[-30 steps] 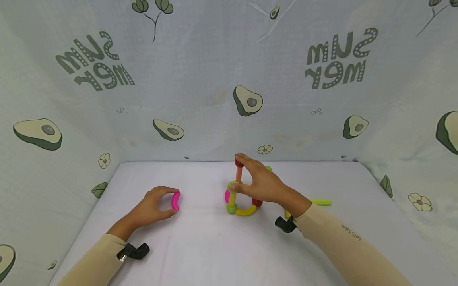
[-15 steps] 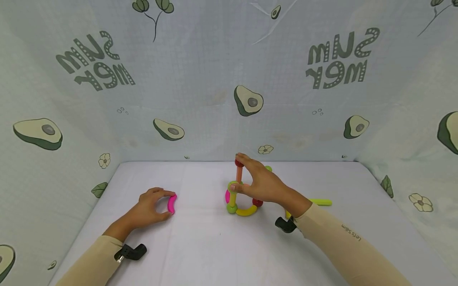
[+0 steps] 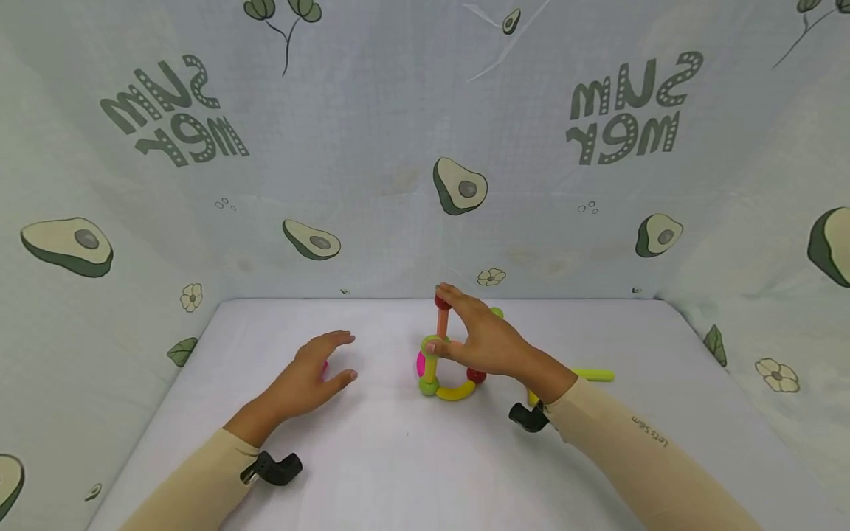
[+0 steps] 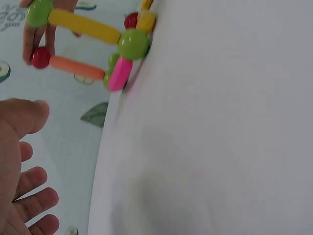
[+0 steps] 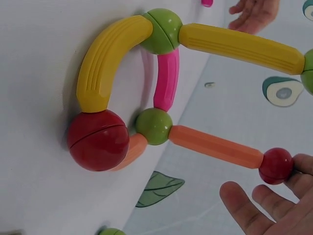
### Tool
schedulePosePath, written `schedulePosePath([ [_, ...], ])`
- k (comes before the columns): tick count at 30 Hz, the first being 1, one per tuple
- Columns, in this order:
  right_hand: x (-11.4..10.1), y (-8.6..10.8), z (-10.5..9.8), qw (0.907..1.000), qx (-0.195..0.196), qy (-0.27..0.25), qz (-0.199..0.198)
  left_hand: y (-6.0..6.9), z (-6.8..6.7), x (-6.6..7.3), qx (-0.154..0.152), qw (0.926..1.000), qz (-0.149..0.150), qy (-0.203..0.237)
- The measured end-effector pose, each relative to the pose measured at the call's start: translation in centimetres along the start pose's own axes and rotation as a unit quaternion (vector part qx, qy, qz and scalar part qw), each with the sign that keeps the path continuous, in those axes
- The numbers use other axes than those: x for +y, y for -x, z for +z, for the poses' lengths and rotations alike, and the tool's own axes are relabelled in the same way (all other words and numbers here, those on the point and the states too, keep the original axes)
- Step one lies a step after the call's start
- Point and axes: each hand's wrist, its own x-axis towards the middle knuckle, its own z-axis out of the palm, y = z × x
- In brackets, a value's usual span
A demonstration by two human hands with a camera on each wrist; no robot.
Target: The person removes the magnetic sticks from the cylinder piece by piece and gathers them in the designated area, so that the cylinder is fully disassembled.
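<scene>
My left hand (image 3: 302, 383) is open, with thumb and fingers spread and nothing between them. A pink curved rod (image 3: 325, 366) lies on the table behind it, mostly hidden by the hand; its end also shows in the right wrist view. At the middle stands a ball-and-rod toy structure (image 3: 431, 369): a curved yellow rod, red and green balls, and two upright rods. My right hand (image 3: 491, 339) spans the two uprights, thumb at the green ball (image 3: 434, 345) on the yellow one, fingers on the red ball (image 5: 276, 166) topping the orange one.
Beyond the right forearm lies a lime-green rod (image 3: 594, 375). A yellow piece (image 3: 533, 398) peeks out beneath the sleeve, and a green ball (image 3: 497, 313) shows behind the right hand. Printed cloth (image 3: 372, 147) hangs behind the white table (image 3: 398, 457).
My left hand drew the pink rod slightly left, let go of it, and moved right with its fingers spread. The right hand and the structure have stayed still.
</scene>
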Motion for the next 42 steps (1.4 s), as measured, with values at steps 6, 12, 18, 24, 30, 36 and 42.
schedulePosePath([
  [6,-0.2,0.0,0.1,0.9999,0.003,0.012,0.005,-2.1,2.4,4.5,0.002,0.9980,0.016,0.061],
  [12,0.0,0.0,0.2,0.9999,0.011,0.009,-0.007,-3.4,4.9,6.6,-0.011,0.9917,0.032,0.124],
  [18,0.1,0.0,0.1,0.9996,0.013,-0.005,-0.023,-4.2,6.4,7.4,-0.021,0.9841,0.047,0.170],
  [24,0.1,0.0,0.2,0.9994,0.016,-0.003,-0.031,-4.7,7.6,7.6,-0.019,0.9813,0.049,0.185],
  [30,0.1,0.0,0.2,0.9991,0.020,-0.007,-0.036,-4.9,8.0,7.8,-0.019,0.9772,0.049,0.206],
  [36,0.3,0.1,0.3,0.9983,0.033,-0.007,-0.047,-5.0,8.2,7.9,-0.014,0.9779,0.046,0.204],
  [42,0.4,0.3,0.5,0.9963,0.064,-0.011,-0.057,-5.2,8.4,7.8,-0.013,0.9792,0.040,0.199],
])
